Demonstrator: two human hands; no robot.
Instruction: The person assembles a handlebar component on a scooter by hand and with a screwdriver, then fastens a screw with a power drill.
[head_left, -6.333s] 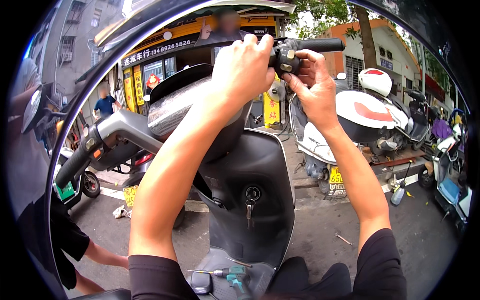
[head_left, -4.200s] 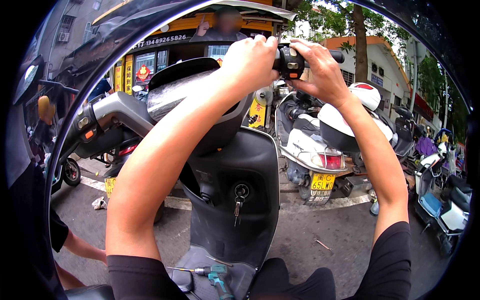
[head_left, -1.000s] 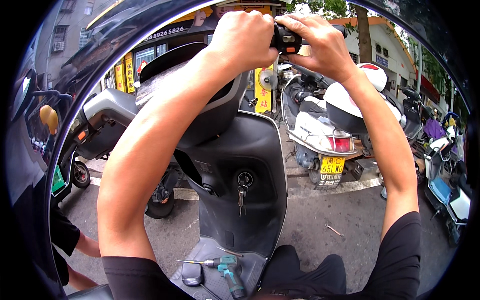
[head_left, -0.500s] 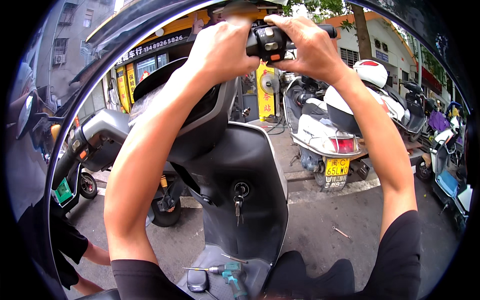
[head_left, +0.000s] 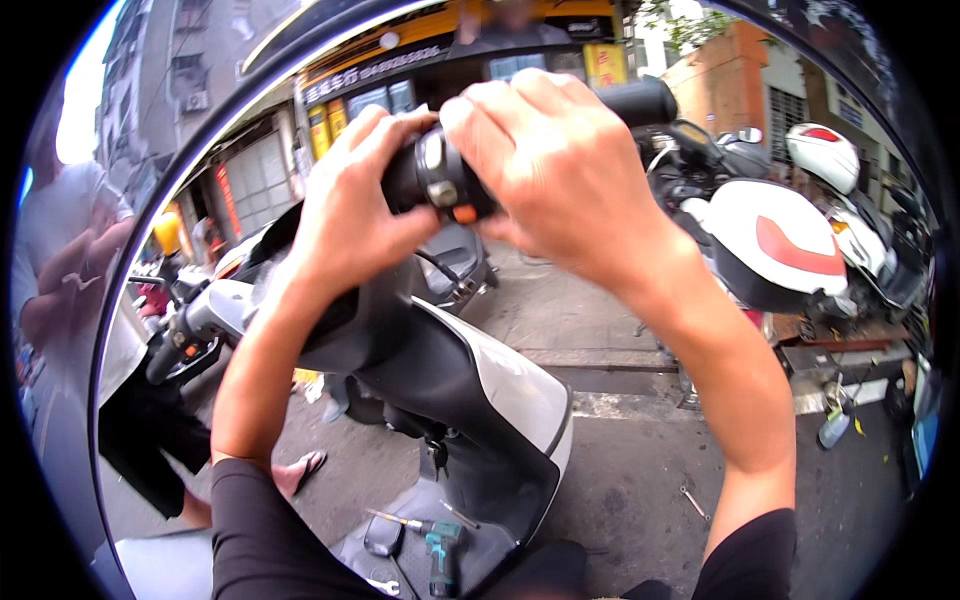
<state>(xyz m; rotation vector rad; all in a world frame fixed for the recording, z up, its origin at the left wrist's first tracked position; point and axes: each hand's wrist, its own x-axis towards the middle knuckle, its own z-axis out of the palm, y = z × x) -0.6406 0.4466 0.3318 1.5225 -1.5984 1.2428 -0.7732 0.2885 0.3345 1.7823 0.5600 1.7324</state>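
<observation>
Both my hands are at the right handlebar of a scooter, around its black switch housing (head_left: 437,172) with grey buttons and an orange one. My left hand (head_left: 350,205) is closed on the housing's left side, thumb below. From the right, my right hand (head_left: 555,165) wraps over the housing, fingers on top; its fingertips are partly hidden. Beyond it sticks out the black handlebar grip (head_left: 640,103). Keys (head_left: 437,455) hang on the scooter's black front panel. On the footboard (head_left: 490,535) lie a teal cordless drill (head_left: 442,560), a dark rounded mirror-like piece (head_left: 382,535) and a wrench (head_left: 382,587).
The scooter's other handlebar end (head_left: 180,345) juts out at left, near a standing person (head_left: 75,240). A second wrench (head_left: 694,503) lies on the ground. At right stands a parked scooter with a white top box (head_left: 770,240).
The handlebar and both hands now sit lower and further left in view. My right hand has shifted from the housing's right edge to over it. The scooter's front appears turned.
</observation>
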